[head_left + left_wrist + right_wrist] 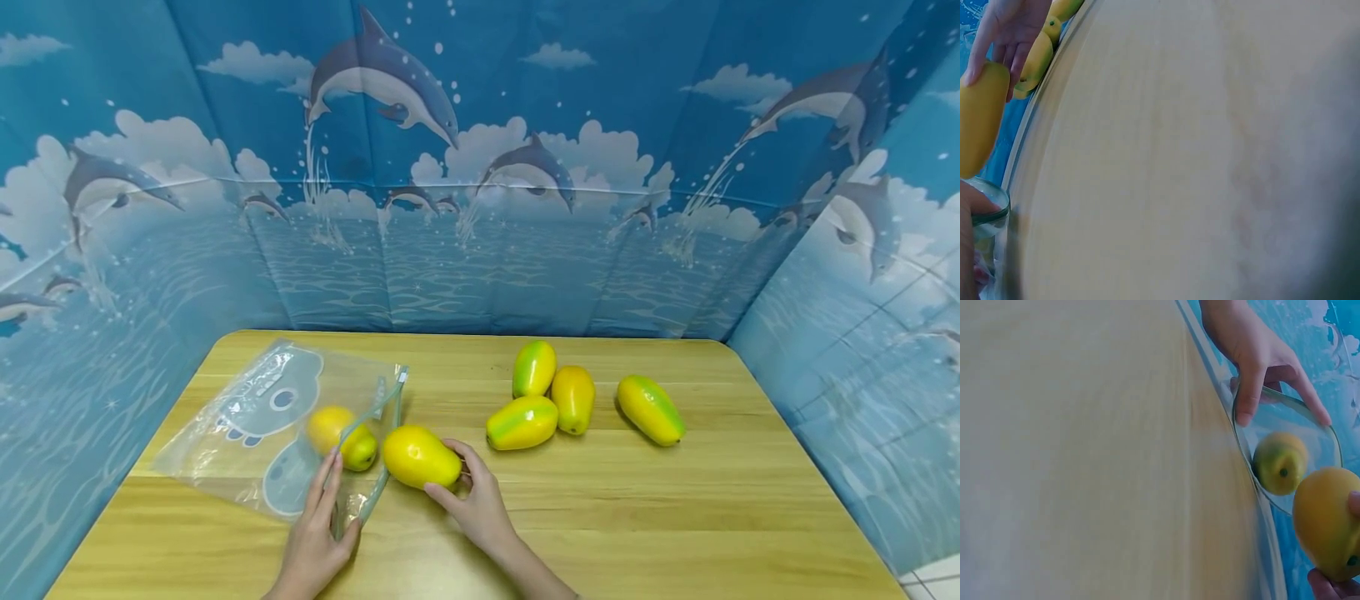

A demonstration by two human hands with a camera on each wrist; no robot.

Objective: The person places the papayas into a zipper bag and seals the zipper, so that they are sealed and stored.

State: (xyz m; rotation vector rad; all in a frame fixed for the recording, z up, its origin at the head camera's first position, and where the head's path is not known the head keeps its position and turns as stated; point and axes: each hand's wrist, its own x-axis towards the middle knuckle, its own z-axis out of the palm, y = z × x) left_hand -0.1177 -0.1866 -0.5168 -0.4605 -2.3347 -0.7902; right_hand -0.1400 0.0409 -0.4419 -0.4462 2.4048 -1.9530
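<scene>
My right hand (457,473) grips a yellow mango (418,457) just in front of the mouth of a clear zip bag (247,417) lying on the left of the wooden table (675,517). My left hand (330,504) pinches the bag's rim and holds the mouth open. One yellow-green mango (352,442) lies inside the bag. In the right wrist view the left hand (1260,362) spreads the bag's mouth (1244,459), with the inner mango (1280,462) behind it and the held mango (1329,522) at the lower right. The left wrist view shows the held mango (982,119) under the right hand (1010,25).
Several more yellow-green mangoes lie loose at mid-table: three close together (534,368) (573,398) (522,422), and one apart to the right (651,409). A blue dolphin-print backdrop (480,167) walls the table at the back and both sides.
</scene>
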